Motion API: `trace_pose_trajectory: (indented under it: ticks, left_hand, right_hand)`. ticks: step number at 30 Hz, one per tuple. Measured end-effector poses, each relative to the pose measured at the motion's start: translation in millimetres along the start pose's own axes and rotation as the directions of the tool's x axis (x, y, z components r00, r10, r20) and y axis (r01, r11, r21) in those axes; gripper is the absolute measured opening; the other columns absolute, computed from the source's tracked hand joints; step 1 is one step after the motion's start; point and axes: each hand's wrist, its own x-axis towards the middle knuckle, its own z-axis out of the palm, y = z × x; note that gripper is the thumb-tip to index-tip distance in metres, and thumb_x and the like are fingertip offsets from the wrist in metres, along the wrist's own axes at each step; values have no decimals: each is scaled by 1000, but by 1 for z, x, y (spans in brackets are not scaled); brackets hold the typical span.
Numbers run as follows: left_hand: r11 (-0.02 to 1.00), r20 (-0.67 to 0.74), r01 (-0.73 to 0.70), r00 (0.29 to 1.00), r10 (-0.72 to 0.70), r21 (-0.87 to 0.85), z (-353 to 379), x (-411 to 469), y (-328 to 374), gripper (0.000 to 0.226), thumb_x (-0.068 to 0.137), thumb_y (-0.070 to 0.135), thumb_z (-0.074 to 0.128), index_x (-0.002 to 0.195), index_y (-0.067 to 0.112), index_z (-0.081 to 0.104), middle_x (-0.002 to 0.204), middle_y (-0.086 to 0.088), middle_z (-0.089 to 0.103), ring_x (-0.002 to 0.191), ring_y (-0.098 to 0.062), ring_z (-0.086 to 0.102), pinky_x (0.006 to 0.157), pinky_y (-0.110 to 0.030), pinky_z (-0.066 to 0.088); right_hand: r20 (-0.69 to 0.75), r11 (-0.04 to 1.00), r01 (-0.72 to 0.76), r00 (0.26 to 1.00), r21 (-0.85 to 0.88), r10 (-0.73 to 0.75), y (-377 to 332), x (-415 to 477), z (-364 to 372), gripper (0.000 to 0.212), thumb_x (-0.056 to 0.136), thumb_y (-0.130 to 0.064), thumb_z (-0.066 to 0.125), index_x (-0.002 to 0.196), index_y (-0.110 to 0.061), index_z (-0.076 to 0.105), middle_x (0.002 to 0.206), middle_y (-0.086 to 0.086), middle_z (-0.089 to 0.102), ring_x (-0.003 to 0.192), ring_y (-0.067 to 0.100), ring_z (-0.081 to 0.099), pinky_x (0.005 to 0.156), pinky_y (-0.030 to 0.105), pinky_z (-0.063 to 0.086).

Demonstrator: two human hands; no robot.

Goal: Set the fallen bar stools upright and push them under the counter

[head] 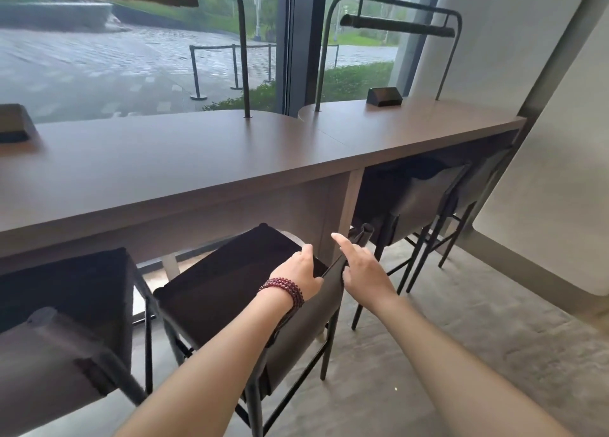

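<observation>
A dark bar stool (227, 281) with a black seat and thin metal legs stands upright in front of the brown counter (204, 159), its seat partly under the counter edge. My left hand (301, 268), with a red bead bracelet on the wrist, grips the top edge of the stool's backrest from the seat side. My right hand (361, 268) holds the same backrest from the outer side, index finger stretched out. A second stool (418, 196) stands upright under the counter to the right. A third stool (66, 321) stands at the left.
A fourth stool (474, 186) stands by the wall at the far right. Arched black lamps (395, 24) and small black boxes (384, 96) sit on the counter by the window. A white wall (543, 173) closes the right side. Grey floor (461, 337) lies behind the stools.
</observation>
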Motion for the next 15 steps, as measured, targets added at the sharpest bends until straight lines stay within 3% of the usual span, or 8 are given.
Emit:
trace_pose_trajectory:
  ticks: [8, 12, 15]
  left_hand:
    - [995, 120, 101, 988, -100, -9, 25, 58, 4, 65, 83, 40, 61, 136, 20, 29, 121, -5, 59, 102, -22, 61, 83, -34, 54]
    - [982, 198, 182, 966, -168, -56, 35, 68, 1, 72, 80, 42, 63, 137, 23, 25, 125, -7, 56, 102, -23, 60, 85, -35, 53]
    - [967, 239, 241, 947, -215, -85, 44, 68, -2, 78, 79, 41, 64, 141, 24, 19, 129, -9, 53, 106, -24, 57, 82, -30, 48]
  right_hand:
    - [140, 992, 59, 989, -110, -43, 57, 66, 11, 75, 80, 6, 44, 147, -23, 28, 128, 1, 55, 123, 22, 39, 100, 35, 41]
    - [286, 910, 187, 955, -369, -80, 81, 88, 18, 52, 88, -24, 55, 138, -19, 42, 136, 2, 52, 130, 23, 38, 110, 36, 28]
    - [414, 847, 324, 900, -421, -139, 90, 100, 24, 46, 88, -43, 56, 127, -20, 52, 131, 2, 55, 128, 25, 41, 110, 38, 24]
